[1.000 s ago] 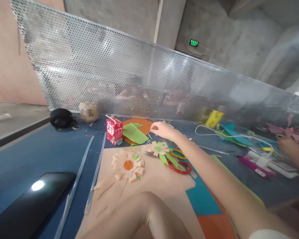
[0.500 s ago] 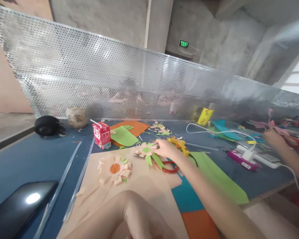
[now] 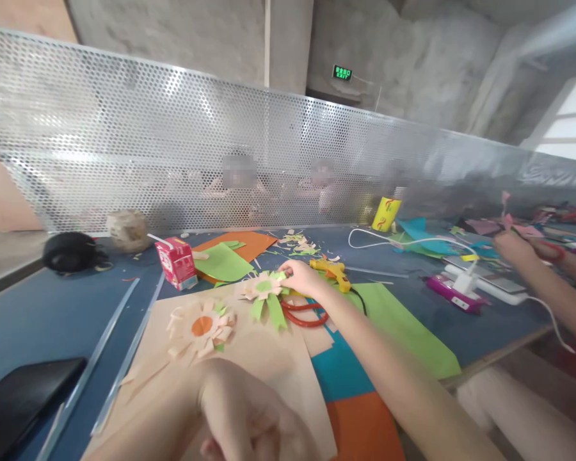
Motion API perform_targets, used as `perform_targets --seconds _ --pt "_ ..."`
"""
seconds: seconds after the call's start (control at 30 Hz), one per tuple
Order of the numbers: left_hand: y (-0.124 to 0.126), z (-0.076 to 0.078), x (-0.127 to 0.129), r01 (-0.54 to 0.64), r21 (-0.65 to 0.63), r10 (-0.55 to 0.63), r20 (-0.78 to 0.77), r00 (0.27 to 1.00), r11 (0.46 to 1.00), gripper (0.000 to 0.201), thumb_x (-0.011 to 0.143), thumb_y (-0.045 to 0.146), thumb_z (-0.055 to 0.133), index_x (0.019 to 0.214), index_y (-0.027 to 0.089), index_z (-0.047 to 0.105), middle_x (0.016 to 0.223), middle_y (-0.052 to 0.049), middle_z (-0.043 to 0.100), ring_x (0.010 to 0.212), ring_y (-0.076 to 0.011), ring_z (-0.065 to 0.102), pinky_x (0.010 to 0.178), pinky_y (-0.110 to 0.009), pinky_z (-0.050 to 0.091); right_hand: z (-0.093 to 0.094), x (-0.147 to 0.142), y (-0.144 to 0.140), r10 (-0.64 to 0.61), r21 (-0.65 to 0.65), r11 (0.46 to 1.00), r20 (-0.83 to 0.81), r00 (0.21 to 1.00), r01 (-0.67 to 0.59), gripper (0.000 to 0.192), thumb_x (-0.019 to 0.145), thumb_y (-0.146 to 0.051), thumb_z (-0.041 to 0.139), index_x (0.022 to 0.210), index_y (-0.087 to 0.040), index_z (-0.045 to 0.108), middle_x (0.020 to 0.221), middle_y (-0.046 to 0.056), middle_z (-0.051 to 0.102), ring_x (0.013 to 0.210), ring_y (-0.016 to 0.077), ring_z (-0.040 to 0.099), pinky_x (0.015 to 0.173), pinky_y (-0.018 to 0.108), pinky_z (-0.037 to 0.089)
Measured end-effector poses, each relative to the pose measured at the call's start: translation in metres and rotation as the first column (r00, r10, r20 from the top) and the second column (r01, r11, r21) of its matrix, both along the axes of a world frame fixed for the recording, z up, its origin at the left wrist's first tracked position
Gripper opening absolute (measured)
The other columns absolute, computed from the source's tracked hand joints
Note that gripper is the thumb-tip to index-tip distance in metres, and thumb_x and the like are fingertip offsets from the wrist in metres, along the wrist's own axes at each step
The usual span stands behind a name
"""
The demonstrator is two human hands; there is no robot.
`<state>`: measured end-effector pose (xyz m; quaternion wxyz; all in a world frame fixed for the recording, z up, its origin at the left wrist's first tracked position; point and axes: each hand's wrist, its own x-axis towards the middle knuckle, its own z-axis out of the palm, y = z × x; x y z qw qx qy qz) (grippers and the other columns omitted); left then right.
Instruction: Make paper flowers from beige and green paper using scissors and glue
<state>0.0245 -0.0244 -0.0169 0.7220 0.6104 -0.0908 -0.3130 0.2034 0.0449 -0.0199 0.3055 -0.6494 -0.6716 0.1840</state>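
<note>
The paper flower, lying on the surface beside the scissors, was pinched by the right hand fingers; a lift was judged next; left hand curled shut.

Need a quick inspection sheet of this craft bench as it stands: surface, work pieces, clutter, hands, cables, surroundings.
Surface: blue table, partly covered by a peach paper sheet.
Job's things: green-centred paper flower under the right hand; orange-centred paper flower lies apart on the sheet.
Clutter: red scissors, yellow glue gun, red drink carton, black phone, paper scraps.
Hands: right hand touches the green-centred flower; left hand fisted low in view, contents hidden.
Cables: white cable runs to a charger.
Surroundings: perforated metal screen; a co-worker's hand at right.
</note>
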Motion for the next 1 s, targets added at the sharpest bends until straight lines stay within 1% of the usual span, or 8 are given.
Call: perform_targets --seconds 0.23,0.37,0.5,0.6,0.67,0.8,0.9,1.0 --pt "0.011 0.035 -0.019 -0.133 0.007 0.133 -0.075 0.988 0.991 0.048 0.069 0.030 0.063 0.114 0.017 0.054 0.072 -0.006 0.067 0.029 -0.0085 0.042 0.033 -0.024 0.049 0.017 0.019 -0.007 0.025 0.292 0.955 -0.274 0.961 0.058 0.025 0.068 -0.016 0.050 0.092 -0.015 0.051 0.090 0.004 0.057 0.080 0.0119 0.055 0.068 0.024 0.045" --pt "0.009 0.035 -0.018 -0.247 0.010 0.241 -0.260 0.935 0.969 0.047 0.068 0.022 0.065 0.113 0.016 0.055 0.072 -0.004 0.066 0.032 -0.0056 0.043 0.037 -0.018 0.048 0.025 0.035 -0.008 0.110 0.413 0.908 -0.399 0.910 0.072 0.022 0.067 -0.022 0.055 0.087 -0.016 0.052 0.088 0.003 0.057 0.079 0.0125 0.055 0.072 0.026 0.045" --pt "0.010 0.021 -0.017 -0.481 -0.077 0.466 -0.159 0.871 0.873 0.047 0.061 0.027 0.069 0.105 0.011 0.060 0.052 0.000 0.058 0.036 -0.0100 0.051 0.031 -0.017 0.045 0.031 0.044 -0.008 0.160 0.475 0.854 -0.628 0.761 0.212 0.024 0.062 -0.025 0.062 0.082 -0.017 0.052 0.082 0.002 0.056 0.075 0.0129 0.055 0.066 0.026 0.046" --pt "0.016 0.017 -0.023 -0.586 -0.114 0.581 -0.082 0.810 0.802 0.046 0.063 0.027 0.068 0.105 0.011 0.059 0.051 0.001 0.058 0.027 -0.0045 0.040 0.032 -0.017 0.046 0.034 0.048 -0.008 0.210 0.424 0.867 -0.786 0.581 0.260 0.028 0.058 -0.026 0.065 0.082 -0.019 0.051 0.078 -0.001 0.055 0.068 0.0115 0.056 0.056 0.022 0.045" --pt "0.021 0.017 -0.029 -0.600 -0.113 0.598 -0.054 0.799 0.792 0.044 0.065 0.029 0.066 0.104 0.010 0.059 0.052 0.001 0.058 0.025 -0.0027 0.036 0.030 -0.015 0.044 0.035 0.049 -0.008 0.231 0.393 0.882 -0.842 0.487 0.261 0.030 0.055 -0.025 0.067 0.081 -0.020 0.051 0.075 -0.003 0.055 0.065 0.0103 0.056 0.052 0.020 0.044" --pt "0.030 0.015 -0.038 -0.608 -0.088 0.608 -0.036 0.793 0.789 0.040 0.066 0.033 0.064 0.098 0.009 0.062 0.052 0.000 0.056 0.025 -0.0018 0.031 0.029 -0.015 0.042 0.038 0.048 -0.010 0.265 0.370 0.901 -0.882 0.389 0.224 0.030 0.053 -0.022 0.068 0.078 -0.020 0.052 0.071 -0.004 0.055 0.063 0.0086 0.056 0.050 0.019 0.044" --pt "0.035 0.011 -0.043 -0.732 -0.032 0.733 0.049 0.679 0.680 0.038 0.067 0.035 0.063 0.096 0.011 0.061 0.052 0.002 0.054 0.026 -0.0021 0.035 0.026 -0.015 0.037 0.040 0.046 -0.013 0.306 0.377 0.908 -0.894 0.327 0.183 0.030 0.053 -0.020 0.069 0.078 -0.021 0.052 0.070 -0.005 0.056 0.063 0.0085 0.057 0.054 0.020 0.047" --pt "0.042 0.015 -0.046 -0.888 0.118 0.867 0.195 0.459 0.444 0.038 0.070 0.035 0.059 0.102 0.014 0.056 0.057 0.003 0.052 0.034 -0.0054 0.045 0.029 -0.015 0.035 0.041 0.046 -0.014 0.329 0.386 0.904 -0.903 0.277 0.184 0.030 0.053 -0.020 0.070 0.077 -0.020 0.052 0.068 -0.004 0.057 0.062 0.0089 0.057 0.057 0.021 0.049"
